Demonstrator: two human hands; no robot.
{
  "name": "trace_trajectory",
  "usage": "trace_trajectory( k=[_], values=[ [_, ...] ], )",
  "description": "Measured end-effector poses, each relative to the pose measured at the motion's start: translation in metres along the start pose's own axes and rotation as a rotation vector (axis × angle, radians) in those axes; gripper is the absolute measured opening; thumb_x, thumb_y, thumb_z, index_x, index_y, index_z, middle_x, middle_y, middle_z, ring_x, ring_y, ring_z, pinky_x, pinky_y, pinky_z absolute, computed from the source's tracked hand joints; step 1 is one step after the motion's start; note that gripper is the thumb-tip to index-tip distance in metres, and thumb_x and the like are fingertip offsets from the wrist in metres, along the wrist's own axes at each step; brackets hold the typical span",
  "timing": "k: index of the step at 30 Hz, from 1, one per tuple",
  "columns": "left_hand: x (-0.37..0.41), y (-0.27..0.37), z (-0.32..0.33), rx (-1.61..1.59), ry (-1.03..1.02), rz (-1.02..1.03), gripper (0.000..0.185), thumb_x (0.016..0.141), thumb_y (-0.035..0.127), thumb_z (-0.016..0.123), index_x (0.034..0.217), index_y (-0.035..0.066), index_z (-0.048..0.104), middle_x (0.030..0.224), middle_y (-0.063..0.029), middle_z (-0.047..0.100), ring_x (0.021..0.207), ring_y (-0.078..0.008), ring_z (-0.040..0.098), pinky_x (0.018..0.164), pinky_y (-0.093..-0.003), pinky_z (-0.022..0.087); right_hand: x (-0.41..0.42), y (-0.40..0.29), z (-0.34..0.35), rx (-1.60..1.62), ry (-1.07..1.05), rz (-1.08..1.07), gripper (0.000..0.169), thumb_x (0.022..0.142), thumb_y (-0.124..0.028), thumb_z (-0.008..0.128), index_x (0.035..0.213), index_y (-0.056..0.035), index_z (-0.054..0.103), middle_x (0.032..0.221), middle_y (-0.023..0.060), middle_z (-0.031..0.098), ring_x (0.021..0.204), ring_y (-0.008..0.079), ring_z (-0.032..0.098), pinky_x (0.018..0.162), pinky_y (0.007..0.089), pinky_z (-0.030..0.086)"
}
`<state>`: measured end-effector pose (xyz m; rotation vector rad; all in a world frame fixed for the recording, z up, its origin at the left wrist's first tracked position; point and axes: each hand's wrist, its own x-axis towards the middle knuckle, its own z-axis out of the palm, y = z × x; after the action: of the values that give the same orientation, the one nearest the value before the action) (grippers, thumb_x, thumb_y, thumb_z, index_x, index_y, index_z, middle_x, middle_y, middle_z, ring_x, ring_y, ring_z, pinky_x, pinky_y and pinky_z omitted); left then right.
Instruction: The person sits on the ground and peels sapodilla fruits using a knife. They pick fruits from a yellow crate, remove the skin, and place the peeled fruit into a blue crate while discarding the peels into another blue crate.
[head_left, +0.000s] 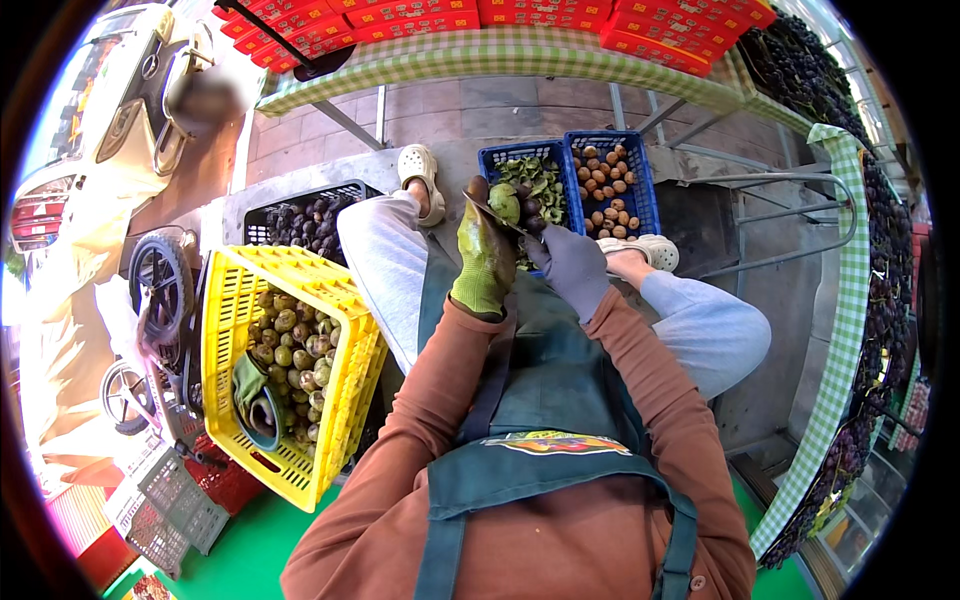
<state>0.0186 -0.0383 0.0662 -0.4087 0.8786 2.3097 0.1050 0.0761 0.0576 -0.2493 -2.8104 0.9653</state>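
My left hand (481, 251), in a stained yellow-green knit glove, grips a green-husked walnut (504, 201); its fingers partly hide how it is held. A knife (492, 213) lies across the near side of the walnut. My right hand (571, 264), in a grey glove, is closed around the knife's handle end. Just beyond both hands stands a blue plastic basket (517, 149) of cut green husk pieces (551, 187) and several dark round nuts (531, 207). Beside it, a second blue basket (649, 180) holds brown shelled-out walnuts (600, 174).
At left, a tilted yellow crate (300, 264) contains green-husked walnuts (300, 345) and a small bowl (257, 435) with a glove. Behind it is a black crate (255, 225) of dark fruit. Checkered-cloth tables (525, 56) carry red boxes (420, 13) and grapes (795, 67). A small-wheeled bicycle (159, 276) stands left.
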Motion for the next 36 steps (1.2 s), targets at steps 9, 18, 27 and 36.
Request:
trace_trajectory(
  k=[9, 18, 27, 36],
  values=[
    [0.0, -0.018, -0.01, -0.124, 0.078, 0.062, 0.055, 0.105, 0.055, 0.048, 0.113, 0.002, 0.062, 0.1, -0.0098, 0.063, 0.086, -0.0245, 0.06, 0.08, -0.0368, 0.053, -0.014, -0.018, 0.026, 0.192, 0.048, 0.203, 0.038, 0.103, -0.044, 0.058, 0.095, -0.0082, 0.066, 0.076, 0.0201, 0.068, 0.071, 0.0439, 0.067, 0.059, 0.0521, 0.051],
    [-0.008, -0.006, -0.003, 0.033, -0.052, 0.113, 0.053, 0.108, 0.05, 0.048, 0.128, 0.002, 0.058, 0.114, -0.009, 0.064, 0.1, -0.0226, 0.062, 0.09, -0.0379, 0.053, -0.005, -0.013, -0.007, 0.181, 0.018, 0.087, 0.037, 0.101, -0.042, 0.062, 0.088, -0.0076, 0.064, 0.069, 0.0176, 0.066, 0.065, 0.041, 0.066, 0.054, 0.0492, 0.049],
    [-0.006, -0.009, -0.008, 0.008, -0.018, -0.013, 0.052, 0.108, 0.048, 0.045, 0.125, 0.002, 0.059, 0.106, -0.0128, 0.065, 0.091, -0.0267, 0.065, 0.084, -0.0398, 0.056, -0.005, 0.012, -0.027, -0.084, -0.042, -0.033, 0.037, 0.099, -0.043, 0.064, 0.085, -0.0085, 0.063, 0.07, 0.0155, 0.067, 0.066, 0.0391, 0.068, 0.055, 0.0487, 0.051],
    [0.001, -0.01, -0.021, 0.372, -0.04, 0.24, 0.044, 0.109, 0.041, 0.049, 0.125, 0.002, 0.058, 0.11, -0.0099, 0.068, 0.093, -0.023, 0.068, 0.081, -0.0374, 0.058, -0.005, -0.014, 0.012, 0.455, 0.089, 0.224, 0.046, 0.106, -0.043, 0.055, 0.091, -0.0011, 0.066, 0.067, 0.0199, 0.063, 0.058, 0.0343, 0.065, 0.054, 0.0448, 0.049]
  ],
)
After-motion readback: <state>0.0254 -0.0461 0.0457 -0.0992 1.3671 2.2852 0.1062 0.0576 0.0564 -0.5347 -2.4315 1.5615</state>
